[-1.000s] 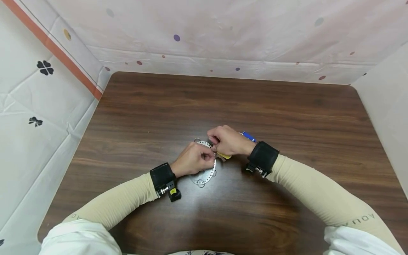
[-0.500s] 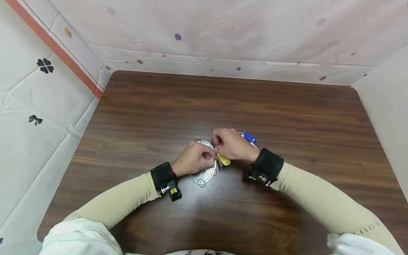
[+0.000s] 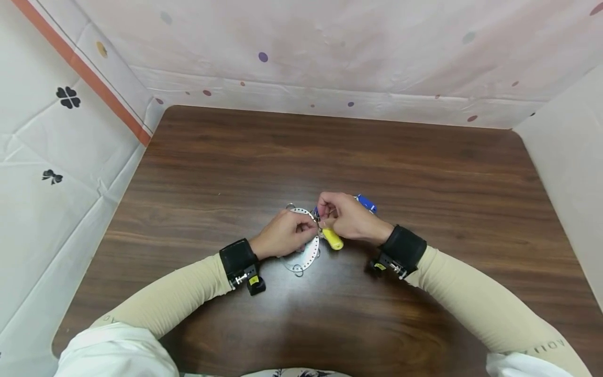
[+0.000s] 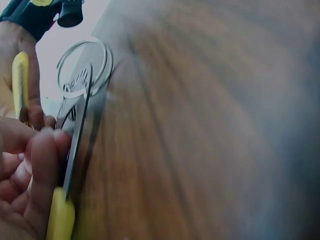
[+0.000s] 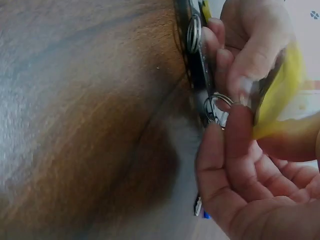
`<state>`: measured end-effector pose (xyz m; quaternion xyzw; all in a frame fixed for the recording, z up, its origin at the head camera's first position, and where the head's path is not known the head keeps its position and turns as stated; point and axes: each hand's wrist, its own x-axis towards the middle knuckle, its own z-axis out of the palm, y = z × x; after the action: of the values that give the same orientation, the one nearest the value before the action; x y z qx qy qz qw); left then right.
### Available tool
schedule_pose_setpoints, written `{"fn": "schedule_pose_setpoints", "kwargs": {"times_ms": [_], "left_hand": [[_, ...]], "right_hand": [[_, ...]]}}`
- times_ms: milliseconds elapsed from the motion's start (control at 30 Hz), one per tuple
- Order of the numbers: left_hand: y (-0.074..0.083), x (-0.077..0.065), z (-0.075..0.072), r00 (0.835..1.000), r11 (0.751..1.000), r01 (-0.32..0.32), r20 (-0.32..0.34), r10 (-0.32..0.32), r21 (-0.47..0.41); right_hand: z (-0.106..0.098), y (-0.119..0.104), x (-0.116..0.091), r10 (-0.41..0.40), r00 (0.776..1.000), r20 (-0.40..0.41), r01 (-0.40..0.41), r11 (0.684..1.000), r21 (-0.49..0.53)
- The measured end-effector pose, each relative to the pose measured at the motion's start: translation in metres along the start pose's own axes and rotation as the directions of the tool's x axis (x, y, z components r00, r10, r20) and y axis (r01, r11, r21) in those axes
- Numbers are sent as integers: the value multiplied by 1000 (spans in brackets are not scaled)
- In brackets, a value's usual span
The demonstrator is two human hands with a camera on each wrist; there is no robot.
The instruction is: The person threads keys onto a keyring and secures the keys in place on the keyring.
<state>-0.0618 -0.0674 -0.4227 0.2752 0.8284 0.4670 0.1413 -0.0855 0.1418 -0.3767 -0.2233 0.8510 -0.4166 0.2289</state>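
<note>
A flat silver disc [image 3: 310, 255] with a row of holes along its rim lies under my left hand [image 3: 287, 233]. Thumb and fingers of that hand pinch a split ring [image 5: 220, 103] at the disc's right edge. Across from it, my right hand [image 3: 350, 215] brings its fingertips to the same ring and pinches the end of a yellow key tag [image 3: 333, 239], which hangs out below the thumb. The tag blurs in the right wrist view. The left wrist view shows another yellow tag [image 4: 61, 215] near the left fingers. Exactly where the tag's end meets the ring is hidden by fingertips.
More split rings [image 3: 298, 270] hang on the disc's rim. A blue key tag [image 3: 366, 203] lies just beyond the right hand on the brown wooden table [image 3: 235, 157]. Pale printed sheets [image 3: 301, 47] stand around the table's back and sides.
My right hand has shifted a little right and toward me, and more of the yellow key tag shows beneath it. My left hand has stayed nearly in place at the disc.
</note>
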Motion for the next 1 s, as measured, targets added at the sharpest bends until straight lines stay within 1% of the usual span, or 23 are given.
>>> {"fn": "schedule_pose_setpoints", "kwargs": {"times_ms": [100,167,267,333,433,500,567,633,733,833,900,1000], "left_hand": [[0,0,-1,998,994,58,19,-56,-95],[0,1,-1,997,991,75,17,-73,-108],[2,3,0,997,994,77,4,-77,-81],[4,5,0,997,994,81,-1,-81,-69],[5,6,0,997,996,80,3,-80,-50],[6,7,-1,998,997,68,8,-68,-26],[6,8,-2,998,998,62,19,-62,-6],[7,9,-3,998,998,59,32,-59,9],[8,12,-4,994,997,75,73,-76,16],[9,14,-8,987,996,87,134,-89,22],[10,15,-11,979,996,88,184,-92,28],[10,16,-16,959,993,114,263,-109,-5]], "right_hand": [[-3,0,-2,-14,1000,18,14,1000,3],[-3,0,-4,-35,999,13,36,999,-19],[-1,-1,-7,-78,997,-8,78,994,-75],[1,-3,-9,-119,993,-22,116,985,-125],[5,-5,-13,-185,982,-38,175,966,-192],[7,-7,-15,-228,972,-53,209,948,-241],[8,-8,-17,-259,964,-66,233,935,-268],[8,-9,-18,-271,959,-78,239,928,-287],[9,-8,-19,-271,959,-87,237,929,-285],[9,-6,-19,-274,957,-95,238,930,-279],[9,-5,-20,-277,956,-100,241,932,-271],[10,-5,-20,-271,956,-108,237,937,-258]]}}
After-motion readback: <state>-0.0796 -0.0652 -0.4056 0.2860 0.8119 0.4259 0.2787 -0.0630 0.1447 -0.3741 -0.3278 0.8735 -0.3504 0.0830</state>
